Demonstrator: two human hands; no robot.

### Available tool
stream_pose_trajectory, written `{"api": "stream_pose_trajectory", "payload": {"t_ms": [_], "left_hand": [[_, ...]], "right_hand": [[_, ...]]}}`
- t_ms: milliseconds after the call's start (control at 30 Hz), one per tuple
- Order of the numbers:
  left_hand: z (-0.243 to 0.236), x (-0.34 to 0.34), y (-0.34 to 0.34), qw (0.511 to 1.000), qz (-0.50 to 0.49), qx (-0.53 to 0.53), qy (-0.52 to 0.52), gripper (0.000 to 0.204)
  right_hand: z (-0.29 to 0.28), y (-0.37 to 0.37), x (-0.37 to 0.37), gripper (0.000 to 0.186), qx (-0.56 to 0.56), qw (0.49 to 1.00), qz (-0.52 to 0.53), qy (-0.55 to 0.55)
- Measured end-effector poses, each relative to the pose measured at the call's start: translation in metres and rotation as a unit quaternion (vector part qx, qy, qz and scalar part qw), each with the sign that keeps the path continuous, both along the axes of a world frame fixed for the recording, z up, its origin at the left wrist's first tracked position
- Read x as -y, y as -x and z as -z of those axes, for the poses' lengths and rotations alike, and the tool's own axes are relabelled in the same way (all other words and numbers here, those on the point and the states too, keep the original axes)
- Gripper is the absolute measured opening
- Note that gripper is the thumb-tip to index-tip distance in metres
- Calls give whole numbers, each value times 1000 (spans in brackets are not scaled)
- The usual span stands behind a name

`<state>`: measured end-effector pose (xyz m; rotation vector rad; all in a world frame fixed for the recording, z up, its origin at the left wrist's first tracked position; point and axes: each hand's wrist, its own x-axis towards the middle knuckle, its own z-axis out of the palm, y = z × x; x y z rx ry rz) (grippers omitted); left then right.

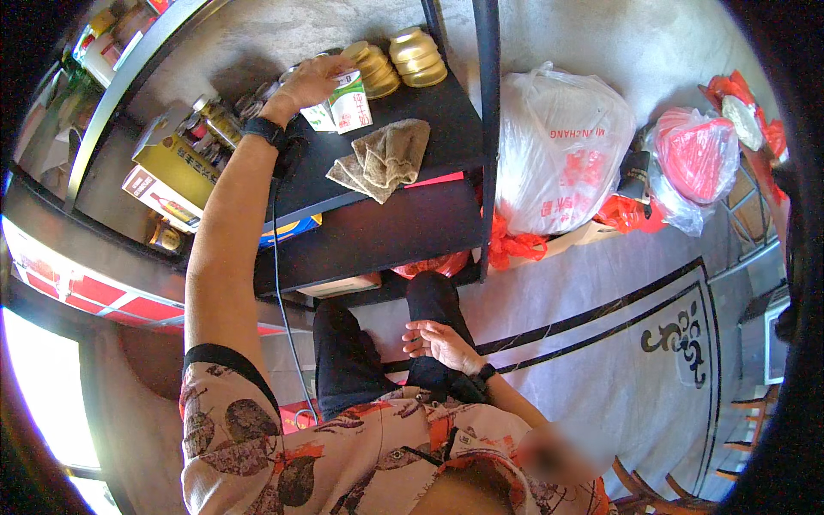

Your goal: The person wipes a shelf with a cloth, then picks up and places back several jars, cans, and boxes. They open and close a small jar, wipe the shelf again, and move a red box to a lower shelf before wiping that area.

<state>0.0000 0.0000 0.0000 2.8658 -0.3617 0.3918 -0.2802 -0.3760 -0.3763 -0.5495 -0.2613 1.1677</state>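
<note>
My left hand (311, 83) is raised to the black shelf (455, 129), its fingers closed on the top of a white-and-green carton (348, 109). Just behind and right of it are two stacks of gold tins or lids (416, 57). A folded brown cloth (382, 159) lies in front of the carton. My right hand (438, 345) hangs low by my dark trouser leg, fingers loosely apart and holding nothing.
Jars (217, 120) and a yellow box (172, 159) crowd the shelf's left. A black upright (489, 129) separates it from white plastic bags (562, 150) and pink wrapped bundles (691, 154). A cable (279, 300) hangs down; patterned tiled floor (618, 369) lies right.
</note>
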Motion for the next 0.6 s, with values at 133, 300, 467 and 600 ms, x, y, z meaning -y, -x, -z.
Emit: {"api": "stream_pose_trajectory", "payload": {"t_ms": [133,300,467,600], "left_hand": [[1,3,-2,1000,-9,15,4,45],[6,15,1,997,-45,65,6,43],[0,20,13,995,-22,79,-52,43],[2,5,29,996,-2,88,-14,57]], "right_hand": [[-1,-5,-3,42,-9,1000,0,3],[-3,-1,-4,41,-16,1000,-4,13],[-5,0,-5,40,-16,1000,-3,15],[-6,0,-3,40,-11,1000,2,15]]}}
